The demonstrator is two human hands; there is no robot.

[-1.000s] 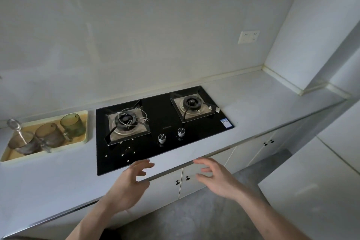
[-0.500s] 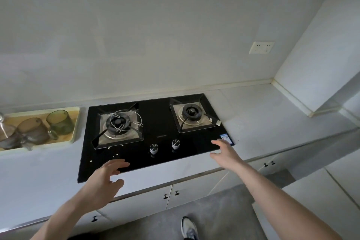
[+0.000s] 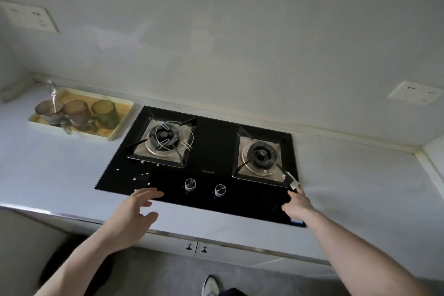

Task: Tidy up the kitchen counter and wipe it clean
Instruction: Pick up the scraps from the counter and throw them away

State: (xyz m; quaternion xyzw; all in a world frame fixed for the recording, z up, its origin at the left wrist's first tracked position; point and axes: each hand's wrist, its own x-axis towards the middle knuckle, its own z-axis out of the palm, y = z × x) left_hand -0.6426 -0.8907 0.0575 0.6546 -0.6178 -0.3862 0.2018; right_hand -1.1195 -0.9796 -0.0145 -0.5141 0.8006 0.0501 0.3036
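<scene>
A black glass gas hob (image 3: 211, 151) is set into the pale grey counter (image 3: 360, 175). Small white crumbs (image 3: 141, 175) dot its front left corner. A thin wire ring (image 3: 173, 137) lies on the left burner. A small white scrap (image 3: 293, 183) sits by the right burner's front corner. My left hand (image 3: 134, 211) hovers open over the hob's front left edge, empty. My right hand (image 3: 299, 204) reaches over the front right corner, a fingertip just short of the white scrap, holding nothing.
A yellow tray (image 3: 117, 127) at the back left holds three tinted glass mugs (image 3: 103, 110) and a clear glass piece. Two knobs (image 3: 204, 187) sit at the hob's front. Wall sockets (image 3: 413, 92) are on the backsplash. Cabinet doors (image 3: 194, 247) run below the counter edge.
The view has swung left and tilted. My right hand has moved forward along the hob's right edge toward the white scrap. My left hand has shifted up to the hob's front edge.
</scene>
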